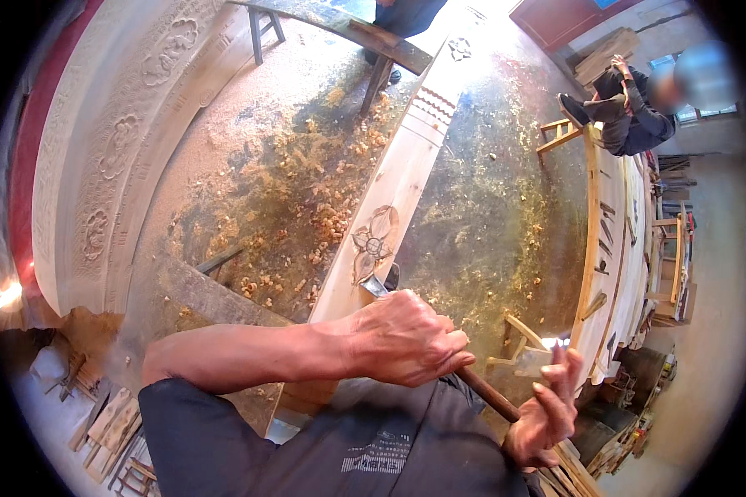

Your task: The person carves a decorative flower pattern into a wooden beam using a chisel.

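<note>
A pale board (400, 178) is seen running up mid-frame. Below centre, a chisel (491, 395) is gripped in the closed left hand (410, 340), its far end met by the half-open right hand (547, 410). The carved flower (374, 245) could be gouged if the blade (375, 286) were overpushed.

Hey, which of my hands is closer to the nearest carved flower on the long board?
Left. Your left hand grips the chisel just below the flower in view; your right hand is farther, lower right, at the chisel's other end.

Shiny metal blade (375, 287), smooth handle (493, 393), probably wooden, matt carved wood plank (398, 178)
</note>
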A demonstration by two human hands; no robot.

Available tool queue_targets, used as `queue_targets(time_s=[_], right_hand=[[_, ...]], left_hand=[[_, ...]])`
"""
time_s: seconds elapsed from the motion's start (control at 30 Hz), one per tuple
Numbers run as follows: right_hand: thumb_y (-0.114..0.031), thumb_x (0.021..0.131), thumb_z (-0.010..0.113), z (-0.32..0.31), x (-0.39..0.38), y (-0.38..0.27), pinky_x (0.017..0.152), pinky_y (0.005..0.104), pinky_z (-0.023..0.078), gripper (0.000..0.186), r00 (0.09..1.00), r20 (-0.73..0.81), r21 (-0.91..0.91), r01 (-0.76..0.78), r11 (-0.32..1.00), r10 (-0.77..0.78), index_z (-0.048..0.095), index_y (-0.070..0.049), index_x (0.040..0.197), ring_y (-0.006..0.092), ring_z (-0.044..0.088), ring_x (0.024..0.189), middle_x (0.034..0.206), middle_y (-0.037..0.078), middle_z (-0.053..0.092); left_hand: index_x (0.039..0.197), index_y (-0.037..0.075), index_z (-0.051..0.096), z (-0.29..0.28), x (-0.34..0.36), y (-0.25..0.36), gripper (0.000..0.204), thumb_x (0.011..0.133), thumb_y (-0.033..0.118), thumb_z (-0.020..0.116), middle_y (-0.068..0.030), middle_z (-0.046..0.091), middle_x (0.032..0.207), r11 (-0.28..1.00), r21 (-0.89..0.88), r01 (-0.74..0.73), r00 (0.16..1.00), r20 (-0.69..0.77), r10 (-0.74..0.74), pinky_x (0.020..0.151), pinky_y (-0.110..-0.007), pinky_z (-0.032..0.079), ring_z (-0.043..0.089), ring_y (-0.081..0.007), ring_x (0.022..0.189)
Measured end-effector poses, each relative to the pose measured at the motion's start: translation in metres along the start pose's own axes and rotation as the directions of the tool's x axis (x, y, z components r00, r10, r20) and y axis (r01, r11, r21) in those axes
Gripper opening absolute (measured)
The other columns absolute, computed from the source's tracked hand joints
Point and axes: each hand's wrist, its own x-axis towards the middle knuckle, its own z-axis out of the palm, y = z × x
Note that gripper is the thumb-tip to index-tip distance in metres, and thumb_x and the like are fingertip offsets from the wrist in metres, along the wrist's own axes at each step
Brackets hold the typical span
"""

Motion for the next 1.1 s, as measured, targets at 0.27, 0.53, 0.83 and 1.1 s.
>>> queue_targets(time_s=[0.27, 0.53, 0.83, 1.1], right_hand=[[-0.081, 0.103, 0.048, 0.002, 0.019, -0.017, 0.114, 0.0703, 0.050, 0.085, 0.970, 0.244, -0.116, 0.052, 0.992, -0.022, 0.082, -0.003, 0.101, 0.0463, 0.066, 0.123, 0.099, 0.018, 0.078], [-0.054, 0.092, 0.081, -0.011, 0.010, 0.006, 0.080, 0.0509, 0.066, 0.058, 0.979, 0.202, -0.156, 0.069, 0.985, -0.037, 0.079, 0.001, 0.112, 0.0419, 0.077, 0.089, 0.095, 0.022, 0.078], [-0.006, 0.067, 0.094, -0.013, 0.023, 0.014, 0.063, 0.0352, 0.060, 0.053, 0.854, 0.508, -0.154, -0.039, 0.987, 0.113, 0.084, -0.005, 0.119, 0.0266, 0.078, 0.072, 0.103, 0.014, 0.083], [0.007, 0.069, 0.082, 0.005, 0.030, 0.018, 0.065, 0.0351, 0.061, 0.047, 0.836, 0.506, -0.136, -0.167, 0.976, 0.214, 0.084, -0.004, 0.115, 0.0300, 0.081, 0.078, 0.100, 0.018, 0.084]], left_hand=[[0.073, 0.009, 0.059, 0.002, 0.002, 0.003, 0.045, 0.107, 0.036, 0.069, -0.0100, 0.060, 0.063, 1.000, 0.013, -0.013, 1.000, 0.022, 0.013, 0.047, -0.043, 0.052, 0.067, -0.0315, 0.054], [0.072, 0.015, 0.048, -0.002, -0.001, 0.014, 0.050, 0.093, 0.049, 0.078, 0.0013, 0.039, 0.069, 0.888, 0.404, -0.219, 0.926, -0.199, 0.319, 0.049, -0.030, 0.034, 0.048, -0.0125, 0.055], [0.094, 0.009, 0.059, 0.007, 0.016, -0.003, 0.039, 0.098, 0.045, 0.074, -0.0029, 0.054, 0.079, 0.947, 0.216, -0.240, 0.971, 0.069, 0.230, 0.052, -0.032, 0.050, 0.064, -0.0165, 0.065], [0.090, 0.009, 0.062, 0.017, 0.013, -0.014, 0.029, 0.095, 0.034, 0.075, -0.0031, 0.055, 0.079, 0.959, 0.203, -0.199, 0.980, 0.059, 0.191, 0.051, -0.033, 0.051, 0.065, -0.0166, 0.064]])
